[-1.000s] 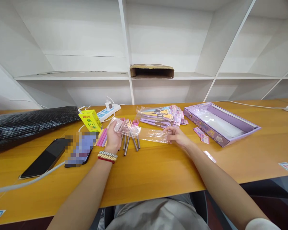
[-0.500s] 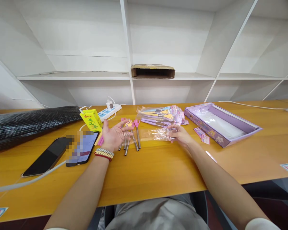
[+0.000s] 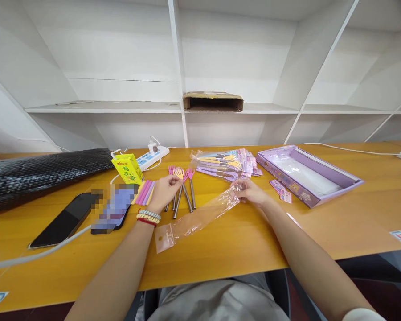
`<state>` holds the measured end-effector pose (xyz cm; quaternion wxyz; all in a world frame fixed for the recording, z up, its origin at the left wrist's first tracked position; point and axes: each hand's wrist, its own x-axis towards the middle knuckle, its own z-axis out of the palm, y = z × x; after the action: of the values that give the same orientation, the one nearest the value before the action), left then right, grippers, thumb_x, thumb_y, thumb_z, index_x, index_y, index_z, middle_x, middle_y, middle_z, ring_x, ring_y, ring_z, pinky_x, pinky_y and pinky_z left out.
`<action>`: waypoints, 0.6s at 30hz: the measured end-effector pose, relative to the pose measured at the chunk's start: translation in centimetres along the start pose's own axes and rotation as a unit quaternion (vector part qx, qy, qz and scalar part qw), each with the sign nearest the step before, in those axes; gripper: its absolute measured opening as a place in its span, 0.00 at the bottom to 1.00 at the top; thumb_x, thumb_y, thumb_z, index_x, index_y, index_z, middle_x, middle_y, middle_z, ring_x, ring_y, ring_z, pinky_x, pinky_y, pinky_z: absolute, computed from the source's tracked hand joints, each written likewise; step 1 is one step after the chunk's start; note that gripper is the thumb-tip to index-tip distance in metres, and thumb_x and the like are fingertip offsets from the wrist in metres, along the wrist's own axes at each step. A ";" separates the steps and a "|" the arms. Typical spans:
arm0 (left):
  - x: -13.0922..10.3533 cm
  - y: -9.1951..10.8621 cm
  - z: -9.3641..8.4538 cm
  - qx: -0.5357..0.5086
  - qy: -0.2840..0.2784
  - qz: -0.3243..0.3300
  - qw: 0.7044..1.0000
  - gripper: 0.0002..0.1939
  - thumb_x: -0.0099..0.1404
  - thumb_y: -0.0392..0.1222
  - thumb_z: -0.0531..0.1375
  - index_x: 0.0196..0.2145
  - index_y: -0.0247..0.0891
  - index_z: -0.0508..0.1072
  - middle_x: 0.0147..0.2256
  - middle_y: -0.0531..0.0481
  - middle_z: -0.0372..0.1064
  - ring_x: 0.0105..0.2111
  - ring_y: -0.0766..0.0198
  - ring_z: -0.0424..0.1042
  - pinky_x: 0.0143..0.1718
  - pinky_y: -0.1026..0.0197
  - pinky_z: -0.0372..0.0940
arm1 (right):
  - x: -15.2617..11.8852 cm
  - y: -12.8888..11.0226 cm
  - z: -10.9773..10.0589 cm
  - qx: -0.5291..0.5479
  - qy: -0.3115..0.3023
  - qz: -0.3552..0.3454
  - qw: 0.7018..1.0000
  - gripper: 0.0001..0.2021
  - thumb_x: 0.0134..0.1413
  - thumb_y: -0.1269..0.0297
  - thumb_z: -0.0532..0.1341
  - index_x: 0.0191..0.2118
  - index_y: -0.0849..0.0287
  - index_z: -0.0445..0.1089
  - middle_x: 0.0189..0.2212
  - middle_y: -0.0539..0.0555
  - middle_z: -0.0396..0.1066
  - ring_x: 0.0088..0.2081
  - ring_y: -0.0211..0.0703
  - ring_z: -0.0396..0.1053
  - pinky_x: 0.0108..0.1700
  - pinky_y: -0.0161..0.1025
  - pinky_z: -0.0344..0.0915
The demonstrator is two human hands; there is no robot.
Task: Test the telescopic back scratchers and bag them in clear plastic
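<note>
My left hand point(image 3: 165, 189) has its fingers pinched at the head of a yellow hand-shaped scratcher point(image 3: 178, 173), which lies among pink-headed ones point(image 3: 190, 174) with metal rods. Between finger and thumb, my right hand point(image 3: 249, 191) grips one end of a long clear plastic bag point(image 3: 203, 216). The bag's other end, with a hanging hole, slants down to the left over the table. Pink, purple and yellow handle tubes point(image 3: 144, 192) lie left of my left hand. Behind my hands sits a pile of bagged scratchers point(image 3: 223, 162).
A purple open box point(image 3: 307, 174) with small cards point(image 3: 280, 191) beside it is at the right. At the left are a yellow carton point(image 3: 128, 168), two phones point(image 3: 65, 218), a power strip point(image 3: 153, 157) and a black wrapped roll point(image 3: 47, 176).
My left hand has turned from open and palm up to a pinch at the yellow scratcher. The clear bag's left end has dropped away from it towards the table's front.
</note>
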<state>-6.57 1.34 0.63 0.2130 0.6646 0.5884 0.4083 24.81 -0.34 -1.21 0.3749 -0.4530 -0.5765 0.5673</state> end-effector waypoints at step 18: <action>-0.8 1.0 1.8 0.390 -0.103 0.023 0.915 0.21 0.59 0.55 0.48 0.24 0.40 0.73 0.28 0.44 0.72 0.31 0.54 0.70 0.30 0.57 0.59 | 0.3 1.1 0.5 -0.445 0.177 -0.076 0.874 0.14 0.42 0.63 0.63 0.39 0.57 0.67 0.30 0.52 0.69 0.31 0.40 0.65 0.34 0.36 0.58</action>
<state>-4.49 0.76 0.13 -0.0129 0.7469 0.6599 0.0807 24.32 -0.24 -2.36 0.2712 -0.6199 -0.7246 0.1304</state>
